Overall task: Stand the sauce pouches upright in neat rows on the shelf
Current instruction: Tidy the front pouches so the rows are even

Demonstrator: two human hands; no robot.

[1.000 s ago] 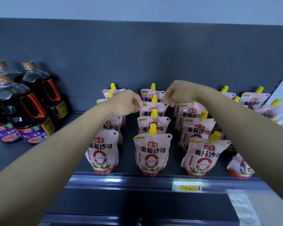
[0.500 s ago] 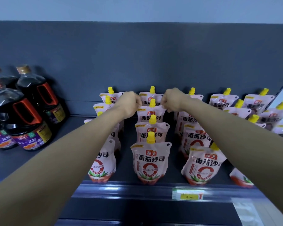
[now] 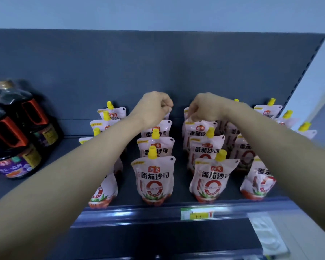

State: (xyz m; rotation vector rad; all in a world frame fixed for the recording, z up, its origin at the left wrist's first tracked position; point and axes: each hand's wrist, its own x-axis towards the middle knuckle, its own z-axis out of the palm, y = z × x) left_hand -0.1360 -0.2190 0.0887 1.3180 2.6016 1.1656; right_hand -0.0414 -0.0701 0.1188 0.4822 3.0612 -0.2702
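**Tight rows, soft pouches: where a knock-over could start**

Both hands are far back on the shelf [image 3: 158,210], reaching over the front pouches. The left hand [image 3: 154,107] is curled into a fist above the rear of the middle row; whether anything is pinched inside that grip cannot be told from here. The right hand [image 3: 204,107] has its fingers closed on the top edge of a rear pouch [image 3: 199,128] in the next row to the right, apparently setting it straight.

The sauce pouches stand in several rows running front to back, most upright, yellow caps up. The front right pouch [image 3: 258,182] leans sideways, and the row under the left forearm is partly hidden.

The main risk is the forearms: they pass just above the caps of the front middle pouch [image 3: 154,177] and its neighbours, so lowering or pulling back carelessly could tip one, and it might topple the next. A tug on the held pouch could also drag its neighbour askew. The dark bottles [image 3: 17,147] stand well apart to the left, out of danger.
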